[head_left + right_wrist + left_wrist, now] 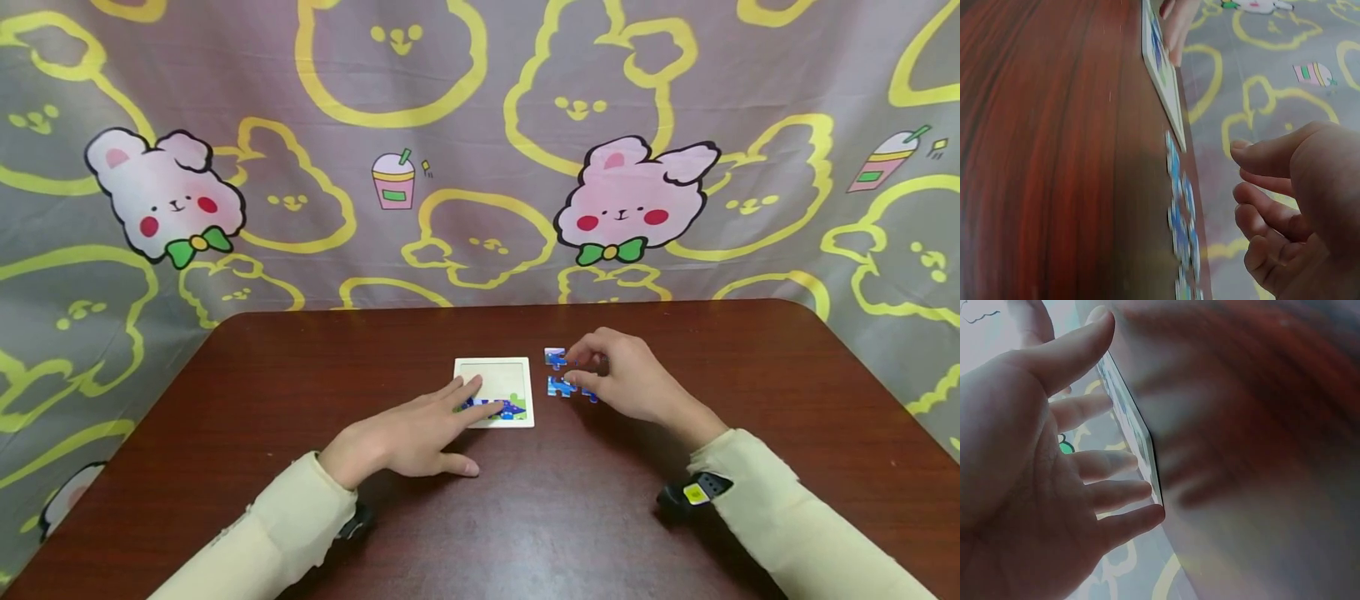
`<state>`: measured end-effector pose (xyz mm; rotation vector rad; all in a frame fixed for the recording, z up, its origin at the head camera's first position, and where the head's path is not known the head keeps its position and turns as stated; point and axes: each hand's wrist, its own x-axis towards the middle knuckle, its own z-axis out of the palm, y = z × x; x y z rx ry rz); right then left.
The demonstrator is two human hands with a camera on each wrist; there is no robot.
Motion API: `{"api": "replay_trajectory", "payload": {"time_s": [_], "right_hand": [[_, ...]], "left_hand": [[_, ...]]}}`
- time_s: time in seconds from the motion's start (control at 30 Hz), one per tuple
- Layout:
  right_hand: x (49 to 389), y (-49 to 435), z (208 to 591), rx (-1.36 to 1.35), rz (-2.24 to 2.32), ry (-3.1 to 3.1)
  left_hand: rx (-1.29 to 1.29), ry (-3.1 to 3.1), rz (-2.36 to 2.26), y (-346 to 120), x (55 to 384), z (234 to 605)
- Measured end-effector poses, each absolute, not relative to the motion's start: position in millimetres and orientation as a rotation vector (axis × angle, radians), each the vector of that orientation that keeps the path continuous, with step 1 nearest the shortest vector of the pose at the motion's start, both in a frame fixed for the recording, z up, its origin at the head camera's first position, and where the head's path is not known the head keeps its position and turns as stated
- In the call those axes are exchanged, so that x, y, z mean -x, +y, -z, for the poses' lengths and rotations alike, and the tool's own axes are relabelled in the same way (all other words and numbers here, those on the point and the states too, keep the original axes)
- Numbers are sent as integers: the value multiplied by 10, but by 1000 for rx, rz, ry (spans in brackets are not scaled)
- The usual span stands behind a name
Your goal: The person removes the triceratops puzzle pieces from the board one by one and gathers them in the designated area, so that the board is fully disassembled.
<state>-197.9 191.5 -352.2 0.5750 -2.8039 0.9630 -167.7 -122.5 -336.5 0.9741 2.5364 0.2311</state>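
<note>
Dark tabletop (517,517), blue puzzle pieces (559,387) partly behind the right fingers (591,342).

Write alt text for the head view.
A person's left hand reaches over a white-framed, partly filled puzzle tray on a dark wooden table, while the right hand is poised at loose blue puzzle pieces to the tray's right. Behind hangs a gray cloth printed with cartoon animals.

Left forearm (255,533) extended from lower left, left hand (405,435) near centre, palm down, fingers (474,412) spread, right forearm (802,517) from lower right, right hand (633,379) right of centre, fingers (1272,209) loosely curled
</note>
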Motion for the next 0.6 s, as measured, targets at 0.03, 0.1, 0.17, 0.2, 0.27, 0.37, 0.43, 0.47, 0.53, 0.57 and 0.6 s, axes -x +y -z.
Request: {"api": "replay_trajectory", "payload": {"time_s": [0.03, 0.1, 0.17, 0.2, 0.27, 0.37, 0.43, 0.47, 0.53, 0.57, 0.6], "right_hand": [[1980, 1874, 3523, -590, -968, -2799], [1980, 1788, 3518, -617, -974, -2796], [1976, 1707, 3507, -638, -982, -2798], [1974, 1668, 3502, -651, -990, -2797], [1972, 1599, 3489, -673, -1001, -2800], [1982, 1508, 3487, -733, -1006, -2790], [1990, 1453, 3487, -775, -1001, -2780], [1993, 1425, 3487, -795, -1004, -2778], [1997, 1373, 3488, -817, -1009, -2790], [1995, 1349, 3484, -827, -1017, -2797], [1994, 1325, 3485, -829, -1027, -2810]], "left_hand": [[-977, 2538, -238, -1246, 1672, 3363], [-979, 2539, -253, -1293, 1658, 3363], [-986, 2540, -278, -1344, 1639, 3364], [-989, 2540, -292, -1368, 1628, 3362], [-1000, 2539, -310, -1412, 1606, 3356], [-1004, 2542, -316, -1469, 1578, 3347], [-1000, 2545, -307, -1501, 1565, 3346], [-1000, 2546, -302, -1515, 1559, 3346], [-1001, 2547, -297, -1537, 1550, 3350], [-1005, 2548, -298, -1545, 1548, 3356], [-1011, 2547, -300, -1553, 1545, 3359]]}}
